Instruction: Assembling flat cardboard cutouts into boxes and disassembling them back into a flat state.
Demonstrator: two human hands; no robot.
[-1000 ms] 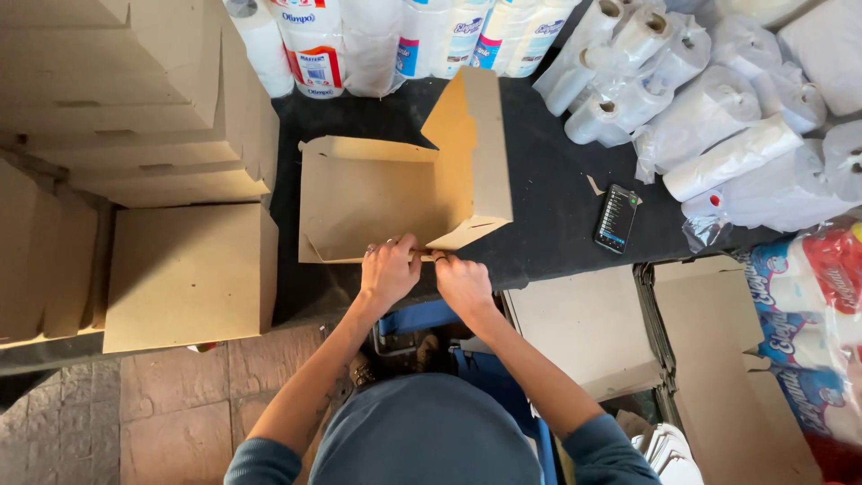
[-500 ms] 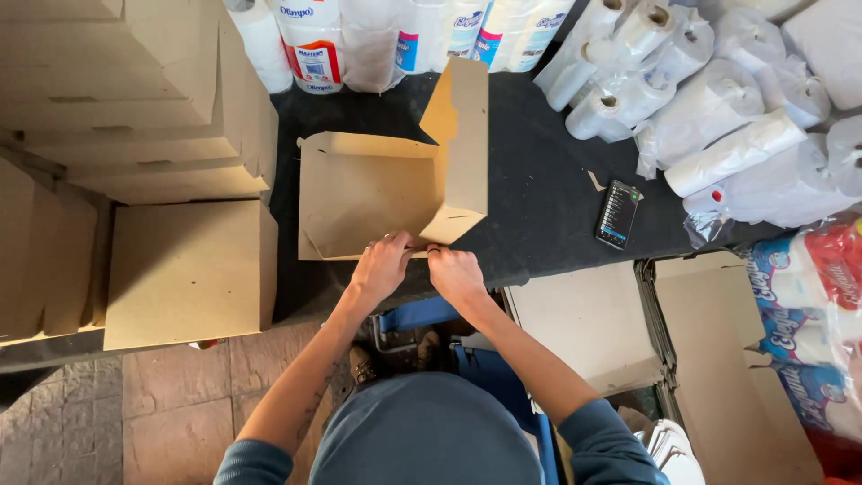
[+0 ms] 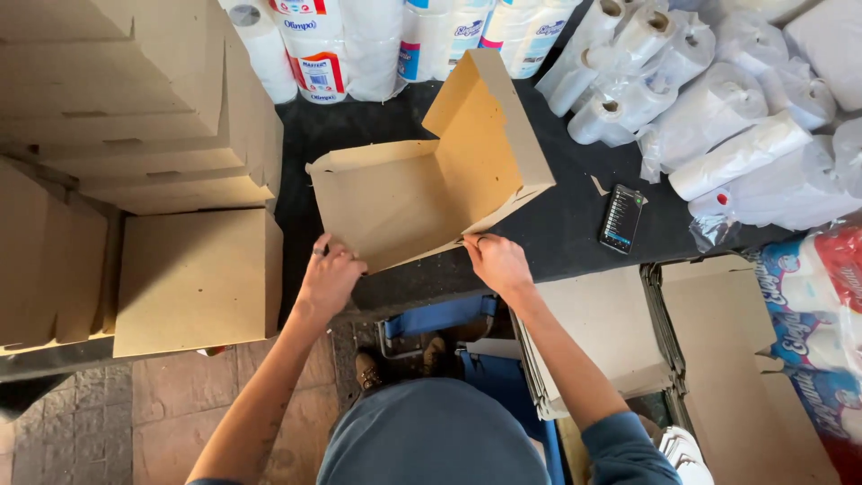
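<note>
- Head view: half-folded cardboard box (image 3: 422,193) sits on the black table (image 3: 557,224), right side panel upright.
- Left hand (image 3: 330,278) fingers curl over the near-left edge; right hand (image 3: 496,262) fingers pinch the near-right corner.
- Risk: upright panel flops back, since nothing locks it; phone (image 3: 621,218) sits near.

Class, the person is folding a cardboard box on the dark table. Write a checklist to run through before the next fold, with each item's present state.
1. Left hand on the near edge of the cardboard box: ok.
2. Right hand on the box's near right corner: ok.
3. Right side panel standing up: ok.
4. Near flap folded up: not ok, lying flat.
5. Phone apart from the box on the table: ok.
6. Box bottom closed: cannot tell.
</note>
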